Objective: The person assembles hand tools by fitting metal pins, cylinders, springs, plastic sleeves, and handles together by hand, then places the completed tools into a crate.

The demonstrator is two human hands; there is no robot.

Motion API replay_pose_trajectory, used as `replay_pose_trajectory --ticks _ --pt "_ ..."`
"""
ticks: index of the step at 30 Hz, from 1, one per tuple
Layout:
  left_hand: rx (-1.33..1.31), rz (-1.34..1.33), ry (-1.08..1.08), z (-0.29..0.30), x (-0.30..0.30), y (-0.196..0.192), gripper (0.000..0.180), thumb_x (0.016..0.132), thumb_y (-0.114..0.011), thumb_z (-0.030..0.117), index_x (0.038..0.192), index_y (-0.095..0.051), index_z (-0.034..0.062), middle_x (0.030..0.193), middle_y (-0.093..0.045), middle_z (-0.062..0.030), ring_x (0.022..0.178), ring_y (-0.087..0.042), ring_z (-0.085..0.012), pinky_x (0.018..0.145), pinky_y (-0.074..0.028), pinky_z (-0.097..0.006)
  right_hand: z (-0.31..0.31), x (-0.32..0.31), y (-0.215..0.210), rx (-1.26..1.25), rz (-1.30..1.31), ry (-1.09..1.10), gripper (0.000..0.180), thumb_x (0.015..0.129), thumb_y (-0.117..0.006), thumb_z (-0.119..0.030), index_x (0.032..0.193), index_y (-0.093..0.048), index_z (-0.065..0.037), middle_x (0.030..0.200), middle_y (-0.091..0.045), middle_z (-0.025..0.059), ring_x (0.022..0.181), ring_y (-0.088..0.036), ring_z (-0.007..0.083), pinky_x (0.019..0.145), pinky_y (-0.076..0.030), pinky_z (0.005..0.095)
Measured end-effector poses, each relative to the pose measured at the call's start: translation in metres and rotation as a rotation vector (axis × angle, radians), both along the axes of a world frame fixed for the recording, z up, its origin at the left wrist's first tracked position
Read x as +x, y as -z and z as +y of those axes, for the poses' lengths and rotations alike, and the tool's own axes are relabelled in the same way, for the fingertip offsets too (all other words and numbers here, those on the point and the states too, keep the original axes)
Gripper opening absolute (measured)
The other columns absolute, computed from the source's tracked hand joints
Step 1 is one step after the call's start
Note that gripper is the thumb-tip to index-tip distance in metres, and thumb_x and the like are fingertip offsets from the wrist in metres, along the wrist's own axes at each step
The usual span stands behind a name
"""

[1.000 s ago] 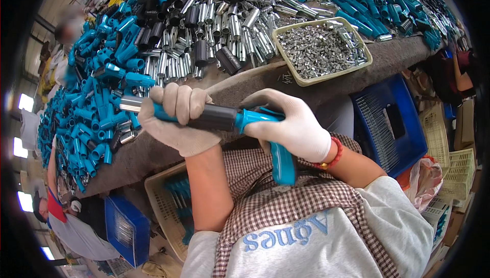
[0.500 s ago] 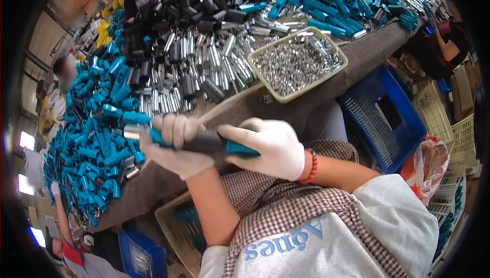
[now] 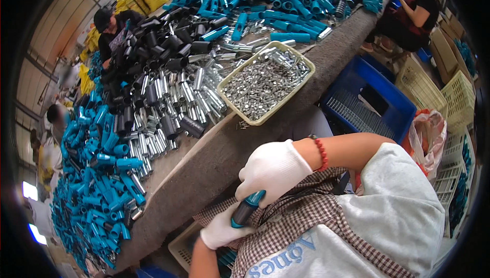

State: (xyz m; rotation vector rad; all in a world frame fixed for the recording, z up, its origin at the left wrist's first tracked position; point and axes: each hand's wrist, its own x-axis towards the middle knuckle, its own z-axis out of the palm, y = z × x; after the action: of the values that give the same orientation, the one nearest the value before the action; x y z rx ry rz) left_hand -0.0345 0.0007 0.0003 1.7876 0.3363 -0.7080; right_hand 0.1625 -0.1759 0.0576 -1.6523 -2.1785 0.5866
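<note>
Our gloved right hand (image 3: 273, 173) and left hand (image 3: 220, 231) both gripped a teal-and-black handle part (image 3: 246, 209) low over the checkered apron (image 3: 306, 217), below the table edge (image 3: 214, 166). Beige tray of small metal pieces (image 3: 265, 84) sat above.

White gloves cover the left hand (image 3: 220, 231) and right hand (image 3: 273, 173), which grip a teal and dark grey handle (image 3: 247, 209); a red bead bracelet (image 3: 320, 154) sits just behind the right one. Below the grip lies a brown-and-white checked apron (image 3: 301, 222). Beyond it, a beige tray (image 3: 266, 81) holds silver parts, with teal tubes (image 3: 97, 176) and black sleeves (image 3: 163, 38) past that
</note>
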Motion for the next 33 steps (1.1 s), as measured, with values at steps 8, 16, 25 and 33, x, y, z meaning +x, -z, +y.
replay_pose_trajectory --ticks 8,16,25,33 --pt "-0.051 -0.351 -0.509 0.005 -0.026 0.039 0.053 0.072 -0.081 0.013 0.113 -0.051 0.0015 0.073 -0.058 -0.0050 0.053 -0.056 -0.0147 0.047 -0.045 -0.027 0.001 0.001 -0.013 0.731 0.340 -0.096 0.060 0.089 -0.064 -0.036 0.134 -0.048 0.000 0.132 -0.048 0.0253 0.117 -0.055 0.0405 0.091 -0.048 0.0423" --pt "0.202 -0.515 -0.782 -0.003 -0.026 0.041 0.051 0.067 -0.082 0.006 0.111 -0.058 -0.0040 0.098 -0.068 -0.0120 0.080 -0.065 -0.0200 0.073 -0.052 -0.035 0.001 0.015 0.000 0.815 0.743 0.117 0.033 0.095 -0.055 -0.023 0.113 -0.064 0.003 0.114 -0.065 0.0203 0.108 -0.062 0.0340 0.093 -0.048 0.0392" --pt "0.102 -0.649 -0.667 -0.016 -0.011 0.030 0.034 0.075 -0.079 0.013 0.100 -0.061 0.0009 0.078 -0.063 -0.0060 0.069 -0.064 -0.0159 0.065 -0.052 -0.028 0.003 0.032 -0.020 0.756 0.424 0.167 0.042 0.099 -0.047 -0.029 0.118 -0.059 0.006 0.120 -0.060 0.0242 0.119 -0.054 0.0406 0.101 -0.042 0.0473" --pt "0.417 -0.854 -0.367 -0.002 -0.009 0.035 0.036 0.074 -0.077 0.007 0.101 -0.056 -0.0027 0.071 -0.063 -0.0125 0.056 -0.060 -0.0180 0.053 -0.047 -0.029 0.013 0.037 -0.014 0.861 0.410 0.147 0.022 0.094 -0.049 -0.017 0.097 -0.061 0.001 0.089 -0.065 0.0171 0.079 -0.064 0.0342 0.073 -0.054 0.0417"
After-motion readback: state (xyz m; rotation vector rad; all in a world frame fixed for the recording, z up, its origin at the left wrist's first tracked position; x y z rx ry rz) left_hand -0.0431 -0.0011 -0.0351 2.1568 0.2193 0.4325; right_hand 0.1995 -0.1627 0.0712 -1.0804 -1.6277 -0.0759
